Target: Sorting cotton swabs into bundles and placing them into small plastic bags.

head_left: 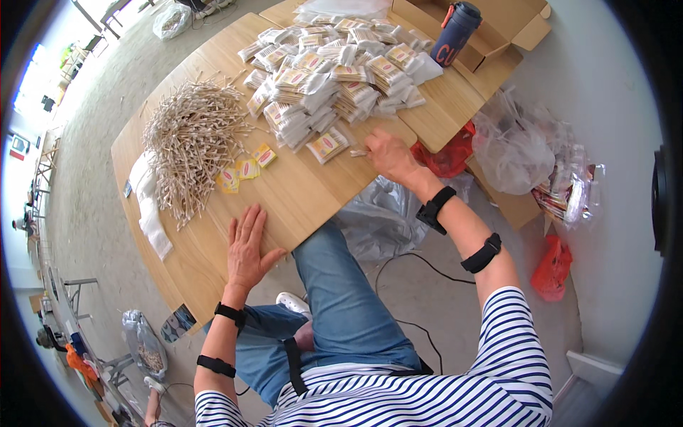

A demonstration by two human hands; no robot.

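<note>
My left hand (249,245) lies flat on the wooden table (306,206) near its front edge, fingers stretched out and holding nothing. Past its fingertips are a few small yellow cards (246,169), beside a large loose heap of cotton swabs (188,135). My right hand (393,155) rests at the table's right edge with its fingers curled together. A small whitish bit (358,152) shows by its fingertips; what the fingers hold, if anything, is hidden. Just left of that hand lies a single clear packet of cotton swabs (328,145), in front of a big pile of similar packets (320,78).
A dark blue bottle (457,34) stands behind the packets, next to an open cardboard box (523,30). A white cloth (148,206) lies at the table's left. Clear plastic bags (512,146) and a red bag (552,269) are on the right; a black cable (427,263) crosses the floor.
</note>
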